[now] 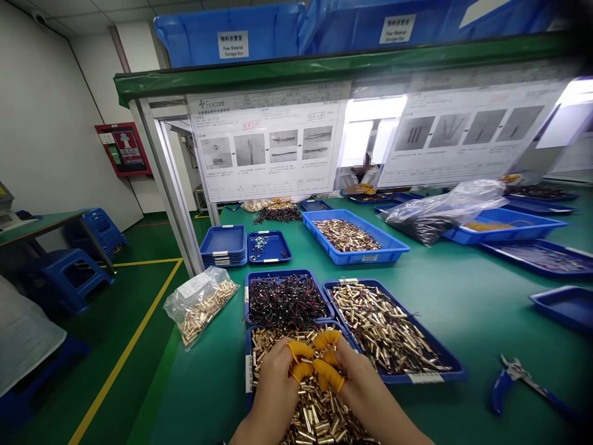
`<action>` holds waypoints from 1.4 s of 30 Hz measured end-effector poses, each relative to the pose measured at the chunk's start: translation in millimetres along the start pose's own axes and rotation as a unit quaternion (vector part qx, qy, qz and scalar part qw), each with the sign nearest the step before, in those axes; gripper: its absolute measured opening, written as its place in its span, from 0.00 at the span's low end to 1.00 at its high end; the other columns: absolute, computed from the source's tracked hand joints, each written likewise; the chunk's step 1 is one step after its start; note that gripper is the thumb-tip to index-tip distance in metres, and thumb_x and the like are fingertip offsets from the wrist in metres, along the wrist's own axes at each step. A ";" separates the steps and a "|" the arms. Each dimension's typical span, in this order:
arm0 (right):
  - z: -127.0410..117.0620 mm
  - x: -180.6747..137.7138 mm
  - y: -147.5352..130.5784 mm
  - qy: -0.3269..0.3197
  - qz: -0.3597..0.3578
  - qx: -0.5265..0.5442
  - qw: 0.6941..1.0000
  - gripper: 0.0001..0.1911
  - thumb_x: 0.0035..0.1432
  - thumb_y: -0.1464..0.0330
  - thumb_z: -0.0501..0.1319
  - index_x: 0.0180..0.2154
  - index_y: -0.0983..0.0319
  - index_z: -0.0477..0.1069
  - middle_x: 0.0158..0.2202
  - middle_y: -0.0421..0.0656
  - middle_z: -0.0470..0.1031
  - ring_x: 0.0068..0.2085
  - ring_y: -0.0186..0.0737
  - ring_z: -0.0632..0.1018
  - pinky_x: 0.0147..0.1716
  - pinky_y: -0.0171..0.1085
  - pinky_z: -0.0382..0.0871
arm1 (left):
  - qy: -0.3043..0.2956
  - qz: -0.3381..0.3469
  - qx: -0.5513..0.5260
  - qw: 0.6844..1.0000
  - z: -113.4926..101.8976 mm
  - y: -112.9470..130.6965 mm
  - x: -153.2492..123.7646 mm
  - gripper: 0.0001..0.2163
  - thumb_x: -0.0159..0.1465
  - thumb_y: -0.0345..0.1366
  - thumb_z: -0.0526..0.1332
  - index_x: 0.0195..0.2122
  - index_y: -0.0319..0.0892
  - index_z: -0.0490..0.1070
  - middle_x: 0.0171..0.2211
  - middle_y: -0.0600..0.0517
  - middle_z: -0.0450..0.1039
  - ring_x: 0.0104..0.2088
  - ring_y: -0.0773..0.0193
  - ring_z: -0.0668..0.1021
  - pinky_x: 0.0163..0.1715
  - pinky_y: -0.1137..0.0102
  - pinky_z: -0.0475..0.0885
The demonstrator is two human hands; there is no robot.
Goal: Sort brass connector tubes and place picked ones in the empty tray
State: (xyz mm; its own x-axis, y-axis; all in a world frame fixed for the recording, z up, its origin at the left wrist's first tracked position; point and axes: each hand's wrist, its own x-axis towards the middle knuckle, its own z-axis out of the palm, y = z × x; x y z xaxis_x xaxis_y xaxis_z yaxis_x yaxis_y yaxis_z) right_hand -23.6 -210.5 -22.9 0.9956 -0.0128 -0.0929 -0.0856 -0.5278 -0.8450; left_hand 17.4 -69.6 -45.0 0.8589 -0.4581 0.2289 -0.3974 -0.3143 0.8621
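Observation:
My left hand (281, 371) and my right hand (346, 364) meet over a blue tray (249, 364) of loose brass tubes (319, 417). Yellow finger cots cover the thumbs and index fingers, which are pinched closed. Between the fingertips shows a small brass-coloured piece; its exact shape is mostly hidden. Just beyond lies a tray of short black and red wires (287, 300). To the right, another tray holds brass tubes with wires (389, 327) coming out of some of them.
A clear bag of brass tubes (204, 309) lies at left, near stacked blue trays (223, 244). Farther back stands a larger blue bin (389, 250) of brass parts. Blue-handled pliers (514, 371) lie at right. Instruction sheets (273, 179) hang ahead; another person's gloved hand (365, 188) shows behind them.

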 end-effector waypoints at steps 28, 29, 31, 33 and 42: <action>-5.6 8.6 -2.1 -0.145 0.070 0.269 0.950 0.25 0.38 0.54 0.65 0.26 0.65 0.56 0.19 0.34 0.66 0.16 0.19 0.65 0.15 0.21 0.61 | -0.006 0.060 0.114 0.992 -4.2 8.4 -6.1 0.08 0.56 0.19 0.55 0.23 0.36 0.62 0.28 0.52 0.63 0.35 0.63 0.64 0.34 0.68 0.55; -6.8 8.7 -3.7 -0.154 0.084 0.272 0.946 0.26 0.37 0.55 0.66 0.28 0.64 0.55 0.19 0.33 0.66 0.15 0.19 0.65 0.15 0.20 0.61 | -0.003 0.074 0.111 0.991 -4.2 9.3 -6.5 0.08 0.56 0.20 0.56 0.22 0.36 0.62 0.27 0.52 0.63 0.34 0.64 0.64 0.33 0.69 0.55; -6.7 8.5 -6.3 -0.154 0.101 0.287 0.940 0.30 0.35 0.57 0.68 0.31 0.62 0.52 0.19 0.30 0.64 0.14 0.17 0.63 0.14 0.20 0.59 | 0.000 0.096 0.096 0.991 -3.8 9.7 -7.1 0.08 0.58 0.22 0.56 0.22 0.36 0.62 0.26 0.52 0.63 0.34 0.64 0.64 0.33 0.69 0.55; -4.7 7.6 -8.6 -0.138 0.097 0.306 0.937 0.32 0.33 0.58 0.69 0.32 0.61 0.51 0.20 0.29 0.62 0.15 0.16 0.62 0.14 0.19 0.59 | -0.004 0.101 0.073 0.992 -3.0 8.5 -7.0 0.07 0.59 0.24 0.55 0.24 0.37 0.64 0.27 0.51 0.64 0.34 0.64 0.64 0.32 0.70 0.57; -66.5 9.9 2.5 0.161 0.036 0.076 0.983 0.19 0.43 0.57 0.61 0.32 0.63 0.61 0.23 0.38 0.69 0.20 0.23 0.66 0.19 0.23 0.56 | -0.107 -0.012 0.167 0.980 -2.2 2.6 -5.2 0.13 0.58 0.35 0.58 0.44 0.41 0.65 0.46 0.48 0.62 0.46 0.54 0.61 0.47 0.58 0.58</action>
State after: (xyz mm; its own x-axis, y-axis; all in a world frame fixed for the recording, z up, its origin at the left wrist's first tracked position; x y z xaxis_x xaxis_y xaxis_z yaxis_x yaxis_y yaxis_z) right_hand -11.4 -268.4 9.0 0.9451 -0.3267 -0.0037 -0.1358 -0.3828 -0.9138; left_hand 12.6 -66.2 -43.0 0.7966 -0.5993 0.0796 -0.4916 -0.5654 0.6623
